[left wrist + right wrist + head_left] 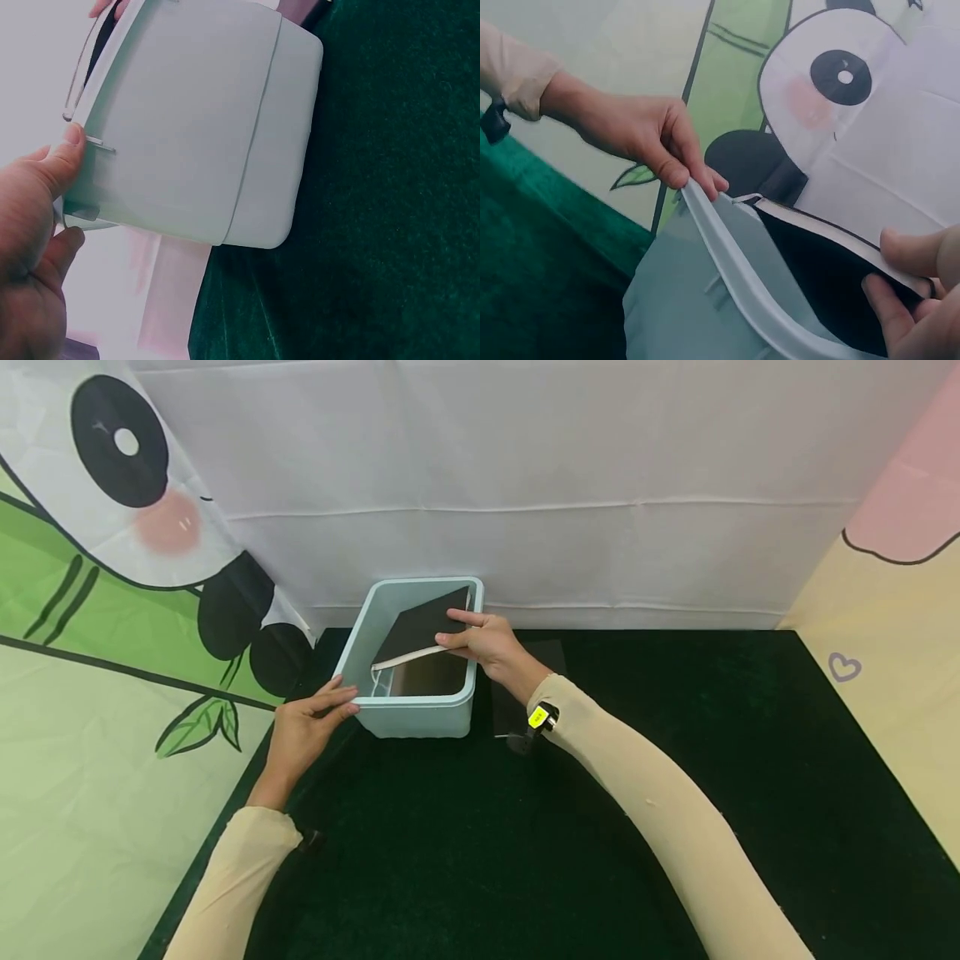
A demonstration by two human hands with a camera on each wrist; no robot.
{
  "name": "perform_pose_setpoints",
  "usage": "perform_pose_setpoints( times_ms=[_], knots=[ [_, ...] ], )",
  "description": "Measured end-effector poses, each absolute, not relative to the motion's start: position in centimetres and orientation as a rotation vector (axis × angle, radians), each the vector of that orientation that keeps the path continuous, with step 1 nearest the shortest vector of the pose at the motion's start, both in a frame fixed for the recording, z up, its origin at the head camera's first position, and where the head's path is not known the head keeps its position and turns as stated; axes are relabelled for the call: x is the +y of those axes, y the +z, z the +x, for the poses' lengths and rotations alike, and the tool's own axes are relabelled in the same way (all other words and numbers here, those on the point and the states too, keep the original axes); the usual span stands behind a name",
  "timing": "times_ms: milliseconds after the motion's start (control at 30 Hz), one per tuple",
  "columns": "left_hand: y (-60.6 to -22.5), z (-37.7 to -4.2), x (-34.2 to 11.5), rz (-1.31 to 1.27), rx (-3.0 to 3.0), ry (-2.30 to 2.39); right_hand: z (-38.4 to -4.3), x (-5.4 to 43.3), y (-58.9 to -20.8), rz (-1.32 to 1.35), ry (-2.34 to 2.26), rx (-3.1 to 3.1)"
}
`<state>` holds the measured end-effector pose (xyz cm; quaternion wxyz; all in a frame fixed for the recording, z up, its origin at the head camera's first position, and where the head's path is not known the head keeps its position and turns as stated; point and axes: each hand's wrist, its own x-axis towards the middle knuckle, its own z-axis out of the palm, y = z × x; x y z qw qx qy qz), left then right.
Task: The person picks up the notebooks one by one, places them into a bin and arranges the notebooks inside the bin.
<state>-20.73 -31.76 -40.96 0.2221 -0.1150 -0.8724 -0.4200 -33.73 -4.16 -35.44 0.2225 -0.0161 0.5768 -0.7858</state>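
Observation:
A pale blue plastic bin (412, 721) stands at the back of the table, against the white cloth. My left hand (303, 727) pinches the rim at its near left corner, thumb outside, as the left wrist view also shows. With my right hand (495, 652) I hold a black-covered notebook (423, 627) by its right side, thumb on one face and fingers on the other. It is tilted inside the bin's opening, its pale page edge (832, 231) facing me. A thin whitish strip hangs at its left corner. Below it, a brownish dark surface shows in the bin; what it is I cannot tell.
Dark green cloth (465, 860) covers the table. Right of the bin lies a flat dark rectangle (547, 653), with a small dark object (517, 743) near my right wrist, both hard to make out. A printed panda cloth (120, 443) hangs along the left side.

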Motion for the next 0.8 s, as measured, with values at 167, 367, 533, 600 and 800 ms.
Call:
perform_pose_setpoints(
  times_ms=[167,367,533,600,800],
  knots=[
    [-41.9,-21.4,-32.4,-0.31,-2.415,-1.158,-34.0,-4.8,-35.9,-0.063,-2.138,1.622],
    [-42.6,-22.0,-33.1,-0.311,-2.414,-1.137,-33.8,-5.2,-36.1,-0.047,-2.095,1.649],
    [-42.7,-22.1,-33.3,-0.322,-2.399,-1.166,-33.7,-5.6,-35.8,-0.023,-2.078,1.68],
    [-42.6,-22.0,-33.2,-0.324,-2.402,-1.174,-33.8,-5.7,-35.8,-0.017,-2.068,1.692],
    [-42.5,-21.7,-32.8,-0.313,-2.399,-1.166,-33.9,-6.3,-35.7,-0.034,-2.012,1.744]
  ],
)
